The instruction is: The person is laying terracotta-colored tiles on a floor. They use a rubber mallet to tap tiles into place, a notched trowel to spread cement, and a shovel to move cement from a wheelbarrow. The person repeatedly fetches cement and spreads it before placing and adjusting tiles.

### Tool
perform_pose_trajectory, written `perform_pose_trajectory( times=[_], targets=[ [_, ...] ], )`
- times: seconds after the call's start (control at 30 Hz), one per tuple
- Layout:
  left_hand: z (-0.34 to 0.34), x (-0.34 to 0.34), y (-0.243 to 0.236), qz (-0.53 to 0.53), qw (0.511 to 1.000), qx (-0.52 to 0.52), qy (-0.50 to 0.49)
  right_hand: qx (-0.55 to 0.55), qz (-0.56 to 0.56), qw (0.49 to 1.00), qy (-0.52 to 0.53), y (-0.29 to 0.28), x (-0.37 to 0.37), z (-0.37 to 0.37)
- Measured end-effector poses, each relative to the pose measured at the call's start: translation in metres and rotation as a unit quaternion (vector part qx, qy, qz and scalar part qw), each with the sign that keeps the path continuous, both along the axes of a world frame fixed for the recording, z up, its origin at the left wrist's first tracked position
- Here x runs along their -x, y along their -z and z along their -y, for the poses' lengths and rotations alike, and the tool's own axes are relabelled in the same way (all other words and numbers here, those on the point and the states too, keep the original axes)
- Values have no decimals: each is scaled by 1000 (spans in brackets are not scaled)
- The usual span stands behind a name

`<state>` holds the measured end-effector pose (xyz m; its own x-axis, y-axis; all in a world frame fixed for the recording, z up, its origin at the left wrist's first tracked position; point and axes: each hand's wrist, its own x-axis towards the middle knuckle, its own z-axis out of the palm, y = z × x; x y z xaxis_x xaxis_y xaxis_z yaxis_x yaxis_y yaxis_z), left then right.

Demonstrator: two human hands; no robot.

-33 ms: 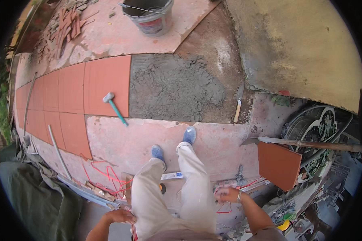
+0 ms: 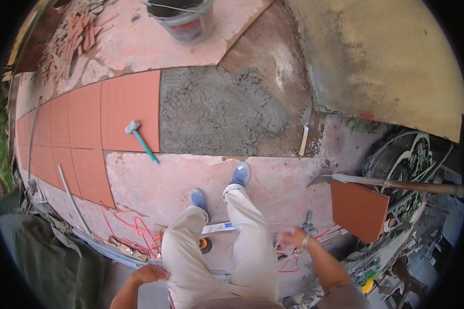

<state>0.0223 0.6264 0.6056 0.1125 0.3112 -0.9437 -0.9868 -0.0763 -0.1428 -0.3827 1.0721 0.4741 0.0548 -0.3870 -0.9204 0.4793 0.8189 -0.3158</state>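
My left hand (image 2: 152, 273) rests against the side of my left thigh, fingers laid out and nothing seen in it. Beside my right knee, my right hand (image 2: 293, 237) hovers with its fingers apart, slightly blurred and empty. Below it lies a power tool, mostly hidden by the hand. In front of my shoes spreads a bed of wet grey mortar (image 2: 216, 110), bordered on the left by laid terracotta tiles (image 2: 130, 103). A mallet (image 2: 142, 141) with a green handle lies on the nearest tile. A trowel (image 2: 304, 131) with a wooden handle lies right of the mortar.
A bucket (image 2: 183, 23) stands beyond the mortar. At right, a loose terracotta tile (image 2: 358, 210) leans below a long wooden-handled tool (image 2: 397, 183), near a wheel (image 2: 397, 159). A yellowish wall (image 2: 381, 67) rises far right. Red cord (image 2: 139, 226) and dark green tarpaulin (image 2: 46, 257) lie left.
The view has shifted a little, so the tiles, mallet and bucket appear farther left. My right hand has lifted slightly; my left hand stays by the thigh.
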Motion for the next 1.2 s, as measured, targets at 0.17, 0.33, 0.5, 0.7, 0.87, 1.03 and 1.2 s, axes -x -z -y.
perform_pose_trajectory(
  times=[0.17,0.33,0.5,0.7,0.87,1.03,1.2],
  targets=[
    [80,43,209,-18,932,347,-106,-256,-404,855,-202,318,116,29],
    [110,56,381,-70,932,348,-76,-241,-586,770,-70,449,267,42],
    [110,20,493,-131,881,448,84,-368,-576,728,-57,498,307,46],
    [146,-35,570,-35,855,515,42,-177,-718,672,-46,430,271,86],
    [164,-4,604,-4,829,559,-37,-128,-610,769,-142,362,207,162],
    [142,38,610,95,832,545,-31,-170,-590,765,-195,364,185,216],
    [135,37,611,54,823,563,-57,-203,-577,776,-152,409,140,247]
  ],
)
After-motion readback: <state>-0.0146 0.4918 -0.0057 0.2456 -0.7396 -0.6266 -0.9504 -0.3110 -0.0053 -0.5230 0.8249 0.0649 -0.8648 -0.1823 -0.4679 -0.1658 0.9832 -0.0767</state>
